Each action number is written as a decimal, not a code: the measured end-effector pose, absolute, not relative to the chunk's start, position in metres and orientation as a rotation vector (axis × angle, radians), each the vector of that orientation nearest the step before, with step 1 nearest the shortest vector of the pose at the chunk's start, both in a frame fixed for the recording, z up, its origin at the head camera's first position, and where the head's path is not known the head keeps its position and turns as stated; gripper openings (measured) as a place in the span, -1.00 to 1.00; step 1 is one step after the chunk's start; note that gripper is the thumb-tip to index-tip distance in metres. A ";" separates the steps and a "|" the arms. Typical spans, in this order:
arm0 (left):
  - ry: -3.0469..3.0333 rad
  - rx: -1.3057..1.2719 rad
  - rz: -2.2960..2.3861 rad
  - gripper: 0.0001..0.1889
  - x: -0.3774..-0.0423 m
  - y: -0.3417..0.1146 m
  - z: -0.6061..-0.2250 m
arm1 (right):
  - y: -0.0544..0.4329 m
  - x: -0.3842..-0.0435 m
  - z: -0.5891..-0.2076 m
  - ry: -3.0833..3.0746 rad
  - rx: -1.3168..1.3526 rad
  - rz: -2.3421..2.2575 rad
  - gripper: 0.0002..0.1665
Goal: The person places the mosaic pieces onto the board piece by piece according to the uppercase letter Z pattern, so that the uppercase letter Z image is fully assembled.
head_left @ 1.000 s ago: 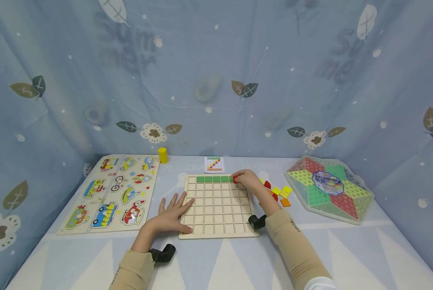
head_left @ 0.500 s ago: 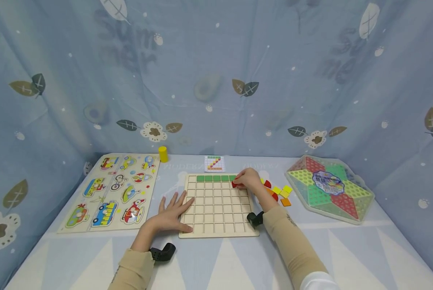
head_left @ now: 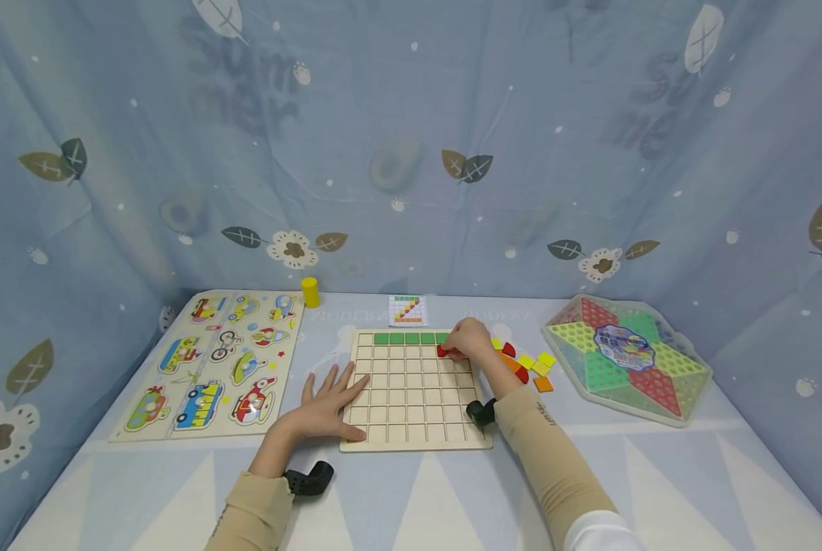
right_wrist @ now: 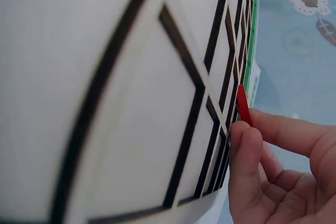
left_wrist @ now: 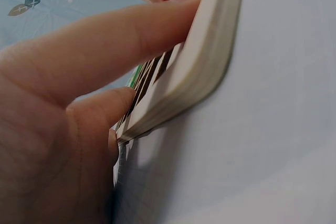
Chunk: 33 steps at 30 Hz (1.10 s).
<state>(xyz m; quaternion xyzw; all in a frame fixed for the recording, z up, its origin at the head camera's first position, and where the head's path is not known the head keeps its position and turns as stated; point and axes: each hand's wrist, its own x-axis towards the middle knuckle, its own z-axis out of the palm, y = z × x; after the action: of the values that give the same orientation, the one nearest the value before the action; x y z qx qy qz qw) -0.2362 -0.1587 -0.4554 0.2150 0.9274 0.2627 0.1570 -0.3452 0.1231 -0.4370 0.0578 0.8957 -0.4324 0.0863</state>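
Observation:
A wooden grid board (head_left: pixel 414 394) lies in the middle of the table, with a row of green square tiles (head_left: pixel 404 338) along its far edge. My right hand (head_left: pixel 469 339) pinches a red tile (head_left: pixel 441 351) between thumb and fingers, at the second row near the board's right side. In the right wrist view the red tile (right_wrist: pixel 243 104) stands tilted, its lower edge at the grid lines. My left hand (head_left: pixel 324 413) lies spread over the board's left edge, thumb at the near corner; in the left wrist view its fingers (left_wrist: pixel 131 30) press on the rim.
Loose yellow, red and orange tiles (head_left: pixel 542 384) lie right of the board. Behind it is a pattern card (head_left: pixel 407 311). A vehicle puzzle board (head_left: pixel 204 367) lies left, with a yellow cylinder (head_left: pixel 310 292) at its far corner. A star-patterned game box (head_left: pixel 624 356) is at right.
My right hand has brought the red tile from the far row's right end slightly toward me, to the second row. The left hand stays in place.

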 end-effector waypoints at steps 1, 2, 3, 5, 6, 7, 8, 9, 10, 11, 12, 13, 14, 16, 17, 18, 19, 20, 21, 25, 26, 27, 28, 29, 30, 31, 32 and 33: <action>2.654 0.614 0.751 0.03 -0.236 -0.159 -0.455 | 0.123 -0.345 -0.437 2.674 0.168 -1.275 -0.88; 2.653 0.613 0.751 0.03 -0.236 -0.159 -0.455 | 0.123 -0.346 -0.437 2.676 0.167 -1.264 -0.88; 2.653 0.613 0.751 0.03 -0.236 -0.159 -0.455 | 0.122 -0.346 -0.436 2.680 0.164 -1.248 -0.87; 2.654 0.616 0.746 0.03 -0.236 -0.159 -0.455 | 0.122 -0.347 -0.436 2.680 0.166 -1.227 -0.87; 2.654 0.617 0.745 0.03 -0.236 -0.159 -0.455 | 0.122 -0.347 -0.436 2.683 0.167 -1.212 -0.87; 2.655 0.618 0.743 0.03 -0.236 -0.159 -0.455 | 0.122 -0.347 -0.436 2.690 0.166 -1.193 -0.86; 2.655 0.619 0.744 0.03 -0.236 -0.159 -0.455 | 0.122 -0.347 -0.436 2.707 0.151 -1.160 -0.85; 2.655 0.620 0.742 0.03 -0.236 -0.159 -0.455 | 0.122 -0.347 -0.435 2.722 0.133 -1.132 -0.85; 2.655 0.621 0.744 0.04 -0.236 -0.159 -0.455 | 0.123 -0.346 -0.434 2.732 0.119 -1.115 -0.84; 2.655 0.619 0.744 0.04 -0.236 -0.159 -0.455 | 0.123 -0.345 -0.434 2.746 0.100 -1.095 -0.83; 2.654 0.620 0.746 0.04 -0.236 -0.159 -0.456 | 0.124 -0.344 -0.433 2.752 0.083 -1.094 -0.82; 2.654 0.617 0.743 0.03 -0.236 -0.159 -0.456 | 0.125 -0.343 -0.432 2.755 0.063 -1.101 -0.81; 2.654 0.618 0.746 0.03 -0.236 -0.159 -0.456 | 0.127 -0.342 -0.432 2.758 0.044 -1.115 -0.80; 2.652 0.612 0.745 0.03 -0.236 -0.158 -0.457 | 0.132 -0.340 -0.430 2.728 0.046 -1.203 -0.78; 2.651 0.609 0.742 0.03 -0.236 -0.158 -0.457 | 0.136 -0.339 -0.429 2.723 0.049 -1.235 -0.77; 2.650 0.609 0.742 0.03 -0.236 -0.158 -0.457 | 0.140 -0.339 -0.428 2.713 0.054 -1.269 -0.77; 2.649 0.608 0.742 0.03 -0.236 -0.158 -0.457 | 0.144 -0.339 -0.428 2.716 0.060 -1.282 -0.76; 2.649 0.614 0.750 0.03 -0.236 -0.158 -0.457 | 0.148 -0.339 -0.427 2.717 0.076 -1.294 -0.76; 2.648 0.612 0.745 0.03 -0.236 -0.158 -0.456 | 0.152 -0.339 -0.426 2.721 0.096 -1.293 -0.76; 2.645 0.615 0.748 0.02 -0.236 -0.158 -0.456 | 0.170 -0.341 -0.426 2.784 0.162 -1.212 -0.79; 2.645 0.614 0.747 0.02 -0.236 -0.159 -0.456 | 0.174 -0.341 -0.427 2.796 0.182 -1.190 -0.80; 2.644 0.611 0.745 0.02 -0.236 -0.159 -0.456 | 0.177 -0.341 -0.427 2.808 0.201 -1.166 -0.80; 2.643 0.610 0.747 0.02 -0.236 -0.159 -0.456 | 0.180 -0.341 -0.428 2.815 0.217 -1.151 -0.80; 2.643 0.611 0.749 0.02 -0.236 -0.159 -0.457 | 0.183 -0.340 -0.428 2.818 0.237 -1.137 -0.81; 2.643 0.612 0.750 0.02 -0.236 -0.159 -0.457 | 0.185 -0.340 -0.429 2.821 0.247 -1.122 -0.81; 2.644 0.616 0.754 0.03 -0.236 -0.158 -0.457 | 0.187 -0.340 -0.429 2.830 0.256 -1.104 -0.80; 2.645 0.613 0.750 0.02 -0.236 -0.158 -0.457 | 0.189 -0.339 -0.429 2.838 0.261 -1.084 -0.79; 2.646 0.615 0.753 0.03 -0.237 -0.158 -0.457 | 0.190 -0.339 -0.430 2.850 0.267 -1.054 -0.77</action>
<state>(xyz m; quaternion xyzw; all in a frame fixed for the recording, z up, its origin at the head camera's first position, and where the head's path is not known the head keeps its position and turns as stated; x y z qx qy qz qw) -0.2365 -0.1582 -0.4571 0.2154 0.9264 0.2638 0.1608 -0.3392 0.1903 -0.4298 0.0874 0.9334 -0.3451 0.0456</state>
